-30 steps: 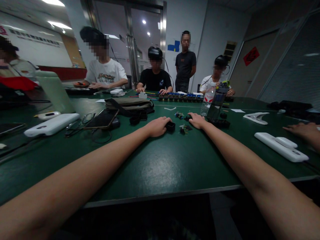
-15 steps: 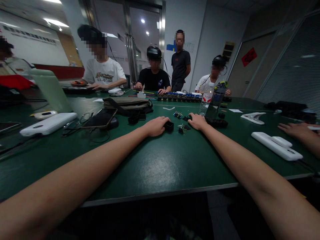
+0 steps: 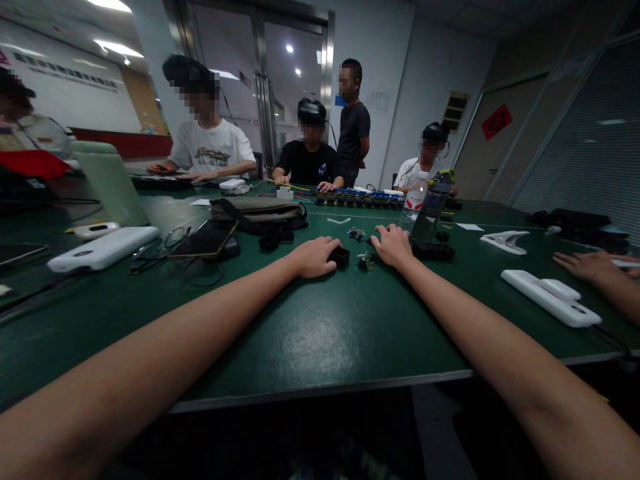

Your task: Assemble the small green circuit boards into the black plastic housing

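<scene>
My left hand (image 3: 317, 257) rests on the green table (image 3: 310, 333) with its fingers round the left side of a small black open box (image 3: 341, 257). Right of the middle, my right hand (image 3: 392, 245) lies palm down on the tabletop, fingers apart, and a dark piece shows at its fingertips. Between the hands are two small clusters of electronic parts with wires, one farther back (image 3: 357, 233) and one nearer (image 3: 365, 261). Whatever lies under my right palm is hidden.
Left stand a pale green case (image 3: 111, 183), a white power bank (image 3: 104, 249), a phone (image 3: 204, 239) and a grey bag (image 3: 257, 209). Right are two bottles, a black tray (image 3: 433, 251), another white power bank (image 3: 550, 298) and another person's hand (image 3: 583, 265). People sit across the table.
My right hand has spread over the dark piece beside it. My left hand stays at the black box. The standing person has turned sideways, and the view has shifted slightly.
</scene>
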`<state>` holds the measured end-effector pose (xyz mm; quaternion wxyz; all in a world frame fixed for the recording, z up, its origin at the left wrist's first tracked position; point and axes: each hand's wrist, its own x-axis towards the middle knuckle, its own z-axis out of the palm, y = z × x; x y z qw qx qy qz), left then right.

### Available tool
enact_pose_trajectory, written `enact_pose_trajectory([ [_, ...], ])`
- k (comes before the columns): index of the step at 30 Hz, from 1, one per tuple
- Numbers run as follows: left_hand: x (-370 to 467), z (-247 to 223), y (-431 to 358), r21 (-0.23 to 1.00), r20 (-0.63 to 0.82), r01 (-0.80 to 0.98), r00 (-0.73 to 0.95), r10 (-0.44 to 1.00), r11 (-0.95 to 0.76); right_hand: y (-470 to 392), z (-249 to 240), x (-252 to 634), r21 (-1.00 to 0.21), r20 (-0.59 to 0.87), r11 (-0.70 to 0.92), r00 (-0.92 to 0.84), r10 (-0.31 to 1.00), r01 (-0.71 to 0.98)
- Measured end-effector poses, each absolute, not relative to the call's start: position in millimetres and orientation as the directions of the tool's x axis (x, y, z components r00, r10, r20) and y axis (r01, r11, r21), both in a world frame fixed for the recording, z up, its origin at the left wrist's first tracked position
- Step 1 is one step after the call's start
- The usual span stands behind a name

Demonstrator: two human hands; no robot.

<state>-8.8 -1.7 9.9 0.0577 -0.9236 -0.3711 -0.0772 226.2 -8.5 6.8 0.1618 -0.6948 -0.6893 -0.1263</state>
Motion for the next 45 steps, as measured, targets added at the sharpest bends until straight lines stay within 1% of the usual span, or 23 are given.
enact_pose_trajectory([
  [4,-8,10,-4,-0.073,0.200,0.713,0.696,0.690,-0.698,-14,8,215,-0.077,0.412,0.159,-0.114,0.904,0.984],
  [8,-8,9,-4,-0.080,0.232,0.733,0.672,0.703,-0.675,-15,4,211,-0.084,0.424,0.374,-0.307,0.852,0.924],
  [11,-8,9,-5,-0.078,0.252,0.734,0.669,0.700,-0.674,-14,3,211,-0.156,0.384,0.517,-0.431,0.817,0.842],
  [13,-8,8,-4,-0.078,0.263,0.737,0.664,0.699,-0.671,-14,2,211,-0.214,0.371,0.560,-0.464,0.804,0.800],
  [15,-9,8,-4,-0.080,0.272,0.745,0.655,0.704,-0.662,-13,1,209,-0.250,0.370,0.581,-0.478,0.797,0.774],
  [18,-8,8,-4,-0.086,0.280,0.757,0.642,0.714,-0.647,-13,-5,204,-0.271,0.383,0.587,-0.474,0.793,0.763],
  [25,-7,9,-6,-0.112,0.280,0.769,0.632,0.723,-0.629,-9,-13,197,-0.328,0.477,0.458,-0.274,0.835,0.826],
  [28,-7,9,-7,-0.096,0.286,0.761,0.638,0.715,-0.641,-10,-12,197,-0.337,0.484,0.435,-0.242,0.841,0.835],
  [32,-8,8,-6,-0.069,0.284,0.742,0.656,0.700,-0.667,-13,-11,200,-0.336,0.480,0.454,-0.265,0.837,0.825],
  [36,-9,6,-4,-0.061,0.294,0.730,0.664,0.687,-0.680,-17,-7,203,-0.286,0.485,0.534,-0.361,0.797,0.795],
  [39,-8,5,-2,-0.065,0.291,0.729,0.667,0.686,-0.681,-19,-2,204,-0.261,0.483,0.562,-0.398,0.780,0.785],
  [45,-8,6,-4,-0.071,0.285,0.735,0.663,0.692,-0.675,-22,9,209,-0.320,0.404,0.536,-0.399,0.823,0.781],
])
